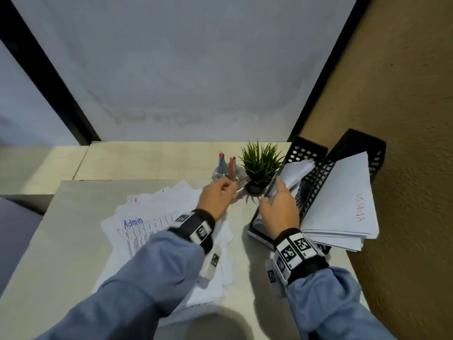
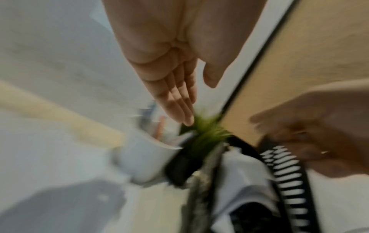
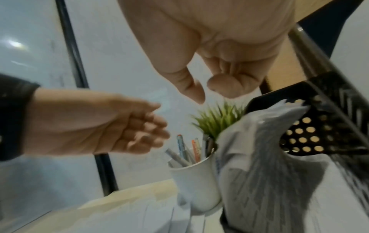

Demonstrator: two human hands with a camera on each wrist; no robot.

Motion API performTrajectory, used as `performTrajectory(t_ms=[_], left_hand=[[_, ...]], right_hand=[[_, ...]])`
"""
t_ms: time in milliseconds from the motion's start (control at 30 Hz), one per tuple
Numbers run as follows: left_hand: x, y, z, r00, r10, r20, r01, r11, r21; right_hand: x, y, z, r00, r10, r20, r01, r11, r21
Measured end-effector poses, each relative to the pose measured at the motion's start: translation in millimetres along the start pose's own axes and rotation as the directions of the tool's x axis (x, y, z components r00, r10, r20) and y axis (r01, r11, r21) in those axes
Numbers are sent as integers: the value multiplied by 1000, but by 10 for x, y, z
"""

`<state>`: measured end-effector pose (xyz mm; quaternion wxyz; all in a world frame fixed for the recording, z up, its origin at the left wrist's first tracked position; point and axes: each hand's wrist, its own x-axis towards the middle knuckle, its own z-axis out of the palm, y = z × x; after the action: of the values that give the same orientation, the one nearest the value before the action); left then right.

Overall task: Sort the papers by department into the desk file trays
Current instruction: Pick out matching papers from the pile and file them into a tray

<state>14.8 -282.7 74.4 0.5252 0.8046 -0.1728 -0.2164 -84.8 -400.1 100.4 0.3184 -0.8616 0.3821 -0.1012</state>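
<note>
A loose pile of papers (image 1: 157,217) lies on the desk, its top sheet marked "Admin" in blue. Two black mesh file trays stand tilted at the right. The left tray (image 1: 306,149) holds curled white sheets (image 1: 297,171). The right tray (image 1: 356,141) holds a stack (image 1: 340,204) with red writing. My right hand (image 1: 279,209) hovers over the left tray, thumb beside the sheets. In the right wrist view its fingers (image 3: 229,88) are loosely curled and hold nothing. My left hand (image 1: 217,195) floats above the pile's far edge, fingers (image 2: 179,102) straight and empty.
A white cup of pens (image 1: 228,168) and a small potted plant (image 1: 259,163) stand between my hands and the frosted partition (image 1: 196,69). A tan wall (image 1: 404,119) closes the right side behind the trays. The desk's left edge (image 1: 31,241) drops off.
</note>
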Motion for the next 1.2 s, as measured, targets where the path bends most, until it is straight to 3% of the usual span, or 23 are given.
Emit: performTrajectory(t_ms=[67,133,233,300,400,500,600,667,767,933,1033,1100,1200], left_hand=[[-120,-440,-295,981,-122,-153,128,991,30],[-282,-888,-571,924,-276,-265,312,944,106],[-564,-1420,-892,810,-455,-371,554,802,226],[-734,-1603,-1028,729,-532,-431,661,711,240],[-900,-1694,-1119,657,-581,-480,729,651,209],[-961,-1744,-1146,636,-592,-495,741,647,179],[-987,-1789,-1181,609,-622,-493,729,683,39],[-1025,-1797,-1214,613,-627,-481,696,717,-46],[-1106,-1810,-1295,647,-582,-492,664,748,-11],[-1224,-1871,-1417,793,-393,-465,517,838,174],[-1305,-1866,-1401,861,-222,-457,333,926,178],[-1331,-1843,-1358,860,-133,-493,218,969,118],[-1309,-1740,-1309,829,-205,-521,225,974,-26]], right_hand=[[-152,-87,138,994,-109,29,108,993,56],[-289,-130,355,979,-156,132,150,987,53],[-424,-80,764,946,-57,319,66,998,-16],[-500,-23,1009,897,23,442,2,998,-56],[-627,28,1258,837,53,545,-4,996,-90],[-732,26,1408,825,69,561,-29,996,-79],[-789,-7,1494,829,81,553,-36,995,-92],[-805,-20,1520,832,102,546,-62,994,-91],[-826,-2,1546,834,134,535,-130,990,-46],[-821,49,1549,823,152,548,-185,983,5],[-806,54,1576,812,152,563,-206,978,33],[-783,88,1576,816,172,552,-243,968,57],[-743,113,1589,798,173,577,-399,869,291]])
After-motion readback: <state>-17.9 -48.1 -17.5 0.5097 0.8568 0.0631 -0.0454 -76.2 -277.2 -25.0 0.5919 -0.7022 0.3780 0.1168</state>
